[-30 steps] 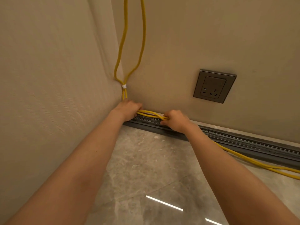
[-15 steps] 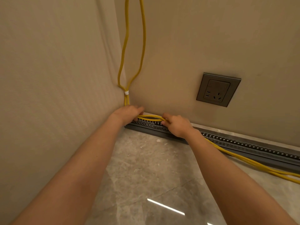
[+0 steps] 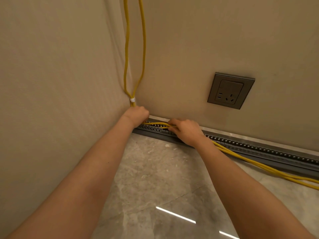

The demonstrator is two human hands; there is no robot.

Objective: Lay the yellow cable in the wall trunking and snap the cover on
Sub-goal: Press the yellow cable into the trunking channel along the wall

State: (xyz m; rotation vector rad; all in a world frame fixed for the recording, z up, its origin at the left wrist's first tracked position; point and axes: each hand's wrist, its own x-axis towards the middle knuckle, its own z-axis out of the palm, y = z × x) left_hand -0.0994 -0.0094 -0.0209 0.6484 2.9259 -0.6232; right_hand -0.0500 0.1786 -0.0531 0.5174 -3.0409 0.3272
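Observation:
A doubled yellow cable [image 3: 127, 49] hangs down the room corner, tied by a white band [image 3: 132, 100] just above the floor. It bends into the grey slotted wall trunking [image 3: 259, 149] that runs along the foot of the back wall. My left hand [image 3: 137, 114] presses on the cable at the corner end of the trunking. My right hand [image 3: 186, 131] is closed on the yellow strands a little to the right, over the open channel. Past my right wrist the cable runs out of the trunking across the floor to the right. No cover is in view.
A grey wall socket [image 3: 230, 90] sits on the back wall above the trunking. The left wall [image 3: 51, 83] meets the back wall at the corner. The floor [image 3: 164, 178] is glossy grey marble tile.
My right hand has slid slightly right along the trunking and spread the strands lower into the channel. The left hand stays at the corner. The view has shifted a little.

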